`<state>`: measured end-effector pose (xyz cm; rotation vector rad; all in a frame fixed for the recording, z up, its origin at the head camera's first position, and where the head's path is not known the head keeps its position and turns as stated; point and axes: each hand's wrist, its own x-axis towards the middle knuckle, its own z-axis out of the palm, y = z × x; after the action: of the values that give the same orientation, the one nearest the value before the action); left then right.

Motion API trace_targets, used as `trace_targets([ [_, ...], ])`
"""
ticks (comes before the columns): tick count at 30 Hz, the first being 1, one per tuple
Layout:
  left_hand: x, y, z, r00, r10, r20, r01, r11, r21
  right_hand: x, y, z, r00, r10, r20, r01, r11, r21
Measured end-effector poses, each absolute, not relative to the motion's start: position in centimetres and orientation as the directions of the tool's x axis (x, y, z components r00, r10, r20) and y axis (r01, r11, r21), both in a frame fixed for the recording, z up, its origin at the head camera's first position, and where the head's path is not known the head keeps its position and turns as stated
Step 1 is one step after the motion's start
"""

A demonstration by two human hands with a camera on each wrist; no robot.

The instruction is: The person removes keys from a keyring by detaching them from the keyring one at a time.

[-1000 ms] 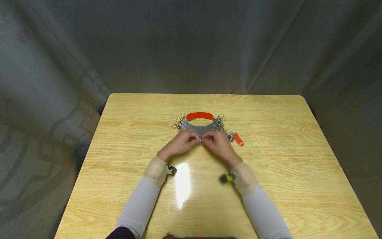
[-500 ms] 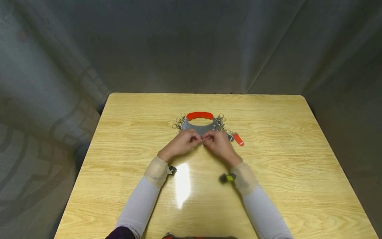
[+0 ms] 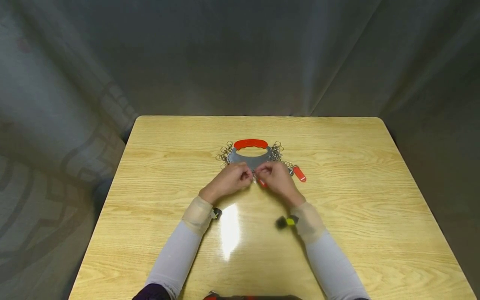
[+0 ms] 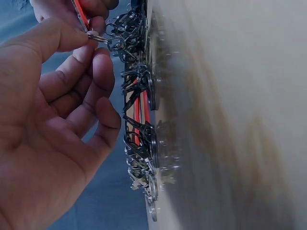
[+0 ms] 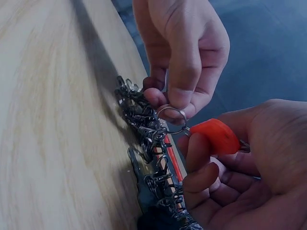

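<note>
A grey metal key holder plate (image 3: 250, 161) with a red grip handle (image 3: 250, 143) lies on the table, hung with many small clips and rings. At its near edge my left hand (image 3: 234, 176) pinches a metal split ring (image 5: 184, 116) between thumb and finger. My right hand (image 3: 276, 177) holds a red key tag (image 5: 214, 136) close beside it. The tag's metal link meets the ring in the right wrist view. Clips (image 4: 127, 40) on the plate's edge sit right by the left fingertips. Most of the tag is hidden by my right hand in the head view.
Another red key tag (image 3: 299, 173) lies right of the plate, with a dark tag (image 3: 290, 171) beside my right hand. The wooden table (image 3: 367, 200) ends at grey curtains (image 3: 240, 58). Something dark and red (image 3: 255, 297) shows at the near edge.
My fingertips have parted slightly, the right hand's lifting a little to the right. More of the red tag and ring shows between the hands. The plate has stayed in place.
</note>
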<state>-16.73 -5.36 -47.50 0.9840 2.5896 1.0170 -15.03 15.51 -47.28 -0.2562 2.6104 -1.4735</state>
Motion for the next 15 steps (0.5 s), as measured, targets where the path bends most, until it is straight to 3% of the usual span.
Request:
trace_targets([
  [15,-16.32,-4.73,-46.97,-0.755,0.649,0.092,0.593,0.615,0.52,-15.11,15.05,-46.9,-0.959,-0.183,-0.216,0.094,0.516,-0.851],
])
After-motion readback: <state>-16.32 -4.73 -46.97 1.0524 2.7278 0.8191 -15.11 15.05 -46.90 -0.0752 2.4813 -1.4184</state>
